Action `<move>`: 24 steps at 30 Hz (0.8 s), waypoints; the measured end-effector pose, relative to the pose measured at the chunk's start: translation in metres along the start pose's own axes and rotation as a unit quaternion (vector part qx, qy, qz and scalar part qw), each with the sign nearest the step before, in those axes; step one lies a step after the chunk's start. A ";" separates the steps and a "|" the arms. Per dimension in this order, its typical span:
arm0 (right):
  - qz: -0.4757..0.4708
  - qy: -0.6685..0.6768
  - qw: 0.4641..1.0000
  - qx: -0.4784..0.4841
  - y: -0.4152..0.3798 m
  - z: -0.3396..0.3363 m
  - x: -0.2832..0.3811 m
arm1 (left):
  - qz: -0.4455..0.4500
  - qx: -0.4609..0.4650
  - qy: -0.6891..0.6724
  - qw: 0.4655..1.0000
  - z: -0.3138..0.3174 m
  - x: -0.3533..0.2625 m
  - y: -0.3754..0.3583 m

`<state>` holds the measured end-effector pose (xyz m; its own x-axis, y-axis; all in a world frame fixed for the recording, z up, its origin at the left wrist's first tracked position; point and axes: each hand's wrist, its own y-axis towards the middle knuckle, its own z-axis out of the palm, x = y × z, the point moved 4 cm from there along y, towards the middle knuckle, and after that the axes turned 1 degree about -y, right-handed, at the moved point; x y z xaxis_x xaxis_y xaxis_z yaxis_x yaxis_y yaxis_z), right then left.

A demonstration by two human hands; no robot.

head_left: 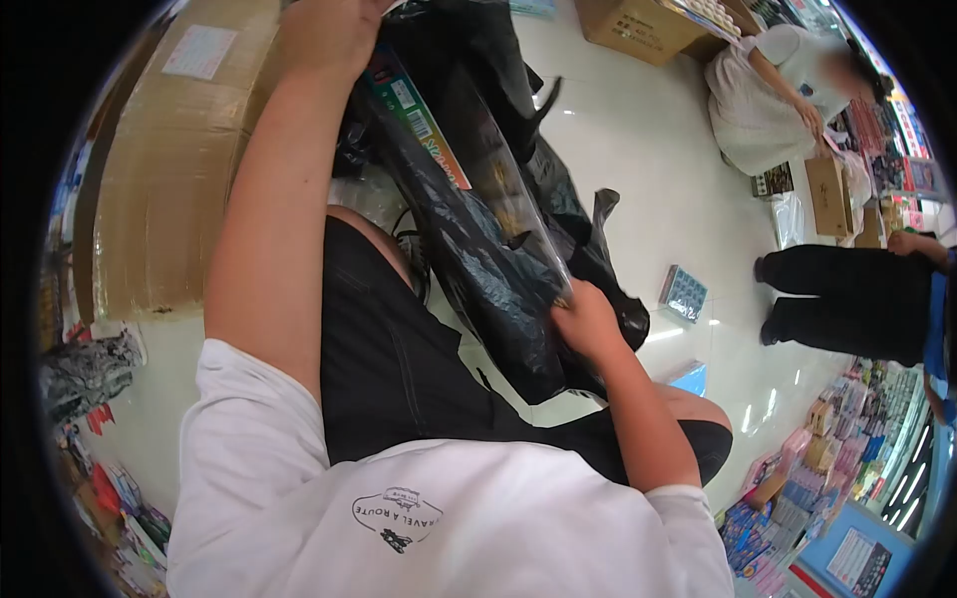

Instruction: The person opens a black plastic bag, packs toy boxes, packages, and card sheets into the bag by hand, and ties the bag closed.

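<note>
A black plastic bag (469, 249) lies slantwise in front of my knees, with a clear-fronted package (488, 164) partly inside it. An orange and green label strip (424, 125) with a barcode shows along the package. My left hand (334, 35) is at the bag's upper end, at the top edge of the view; its fingers are mostly cut off there. Lower down, my right hand (590, 321) closes on the bag's edge near the package's lower corner.
A large taped cardboard box (169, 169) stands at the left. Blue packs (685, 292) lie on the floor at the right. Two people (788, 90) are at the right, near cartons (827, 194) and stacked goods (807, 478). Another open carton (638, 28) is at the top.
</note>
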<state>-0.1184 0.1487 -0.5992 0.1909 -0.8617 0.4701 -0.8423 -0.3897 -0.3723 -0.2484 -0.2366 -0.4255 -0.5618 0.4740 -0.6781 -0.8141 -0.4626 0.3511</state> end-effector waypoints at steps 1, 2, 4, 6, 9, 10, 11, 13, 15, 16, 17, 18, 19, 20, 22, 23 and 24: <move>0.004 0.051 0.998 0.025 0.013 0.014 -0.003 | 0.018 0.026 -0.007 0.999 0.005 -0.005 -0.001; -0.019 0.083 0.996 -0.001 0.025 0.030 -0.008 | 0.042 0.032 -0.004 0.999 0.006 -0.010 -0.001; -0.035 0.123 0.991 -0.035 0.045 0.060 -0.015 | -0.003 0.001 -0.177 0.984 -0.028 -0.013 0.021; -0.020 0.202 0.978 0.045 0.058 0.080 -0.010 | -0.075 0.091 -0.285 0.951 -0.074 -0.031 0.050; 0.007 0.225 0.947 0.229 0.048 0.064 0.014 | 0.050 0.047 -0.196 0.978 -0.037 -0.061 0.031; -0.023 0.361 0.892 0.270 0.044 0.060 0.008 | 0.068 0.058 -0.228 0.970 -0.046 -0.069 0.033; 0.058 0.382 0.884 0.262 0.029 0.023 0.018 | 0.062 0.038 -0.225 0.972 -0.061 -0.076 0.042; 0.087 0.257 0.954 0.126 0.026 -0.009 -0.011 | 0.074 0.008 -0.225 0.972 -0.077 -0.088 0.051; 0.085 0.060 0.995 0.010 0.005 -0.054 -0.021 | 0.098 -0.030 -0.173 0.980 -0.104 -0.095 0.062; 0.052 0.024 0.994 -0.091 -0.010 -0.080 -0.012 | 0.092 -0.041 -0.157 0.982 -0.111 -0.096 0.067; 0.091 -0.020 0.986 -0.137 -0.020 -0.095 -0.013 | 0.085 -0.052 -0.142 0.985 -0.119 -0.097 0.071; 0.055 -0.095 0.965 -0.240 -0.030 -0.106 -0.011 | 0.078 -0.063 -0.126 0.987 -0.126 -0.099 0.076; 0.019 -0.169 0.925 -0.340 -0.042 -0.114 -0.010 | 0.079 -0.071 -0.113 0.988 -0.129 -0.098 0.080; 0.047 -0.202 0.910 -0.358 -0.047 -0.119 -0.028 | 0.079 -0.078 -0.099 0.989 -0.132 -0.097 0.083; 0.082 -0.242 0.872 -0.417 -0.053 -0.139 -0.047 | 0.071 -0.030 -0.114 0.990 -0.144 -0.096 0.097; 0.096 -0.247 0.848 -0.459 -0.056 -0.148 -0.047 | 0.067 -0.006 -0.121 0.990 -0.149 -0.096 0.103; 0.050 -0.256 0.826 -0.500 -0.058 -0.156 -0.051 | 0.060 0.018 -0.125 0.990 -0.141 -0.094 0.100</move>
<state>-0.1574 0.2661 -0.4768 0.0674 -0.9976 -0.0177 -0.8127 -0.0652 0.5790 -0.2565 -0.4329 -0.4173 -0.6707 0.5896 -0.4500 -0.7408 -0.5027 0.4455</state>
